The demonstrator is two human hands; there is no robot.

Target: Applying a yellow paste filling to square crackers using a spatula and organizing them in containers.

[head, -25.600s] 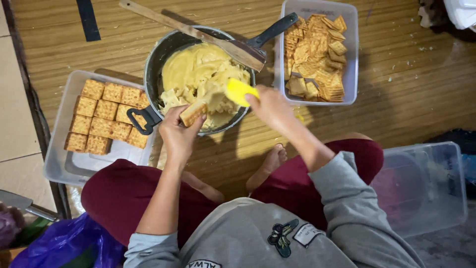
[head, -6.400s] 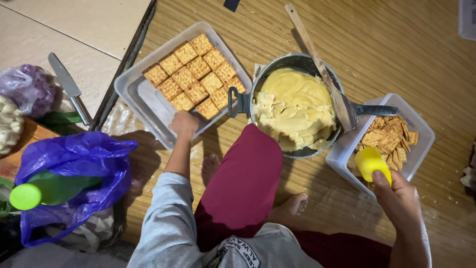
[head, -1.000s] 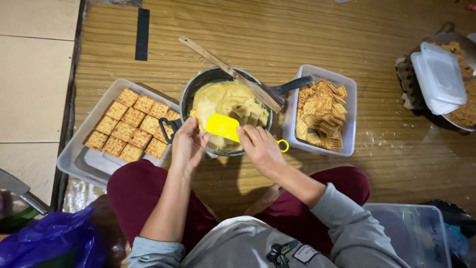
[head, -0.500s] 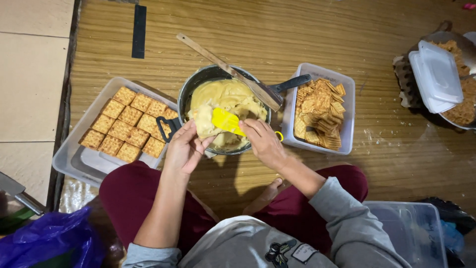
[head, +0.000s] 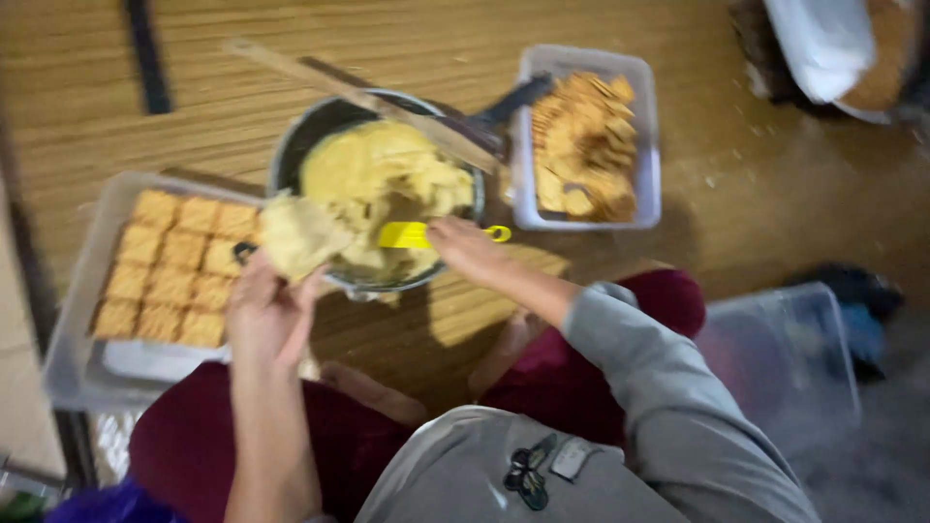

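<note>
— Wooden flooring (head: 794, 194) ran under everything, blurred in the head view. What did the left hand (head: 263, 315) have?

— It pinched a cracker (head: 295, 234) coated in pale yellow cream, fingers closed under its near edge, thumb against it. The cracker sat just left of the dark pan (head: 378, 189), over the pan's near-left rim.

— And the right hand (head: 470, 250)?

— Curled shut around the handle of a yellow spatula (head: 421, 234). The blade pointed left, lying over the cream (head: 383, 174) at the near side of the pan.

— What lay around them?

— To the left, a clear tray (head: 73, 329) held crackers laid flat in rows. Right of the pan stood a clear tub (head: 644, 145) heaped with loose crackers. A wooden spatula (head: 387, 107) rested across the pan's far rim. An empty clear container (head: 785, 358) sat near right, beside the person's dark red trouser leg.

— Were the hands touching?

— No, apart, with the spatula blade between them.
</note>
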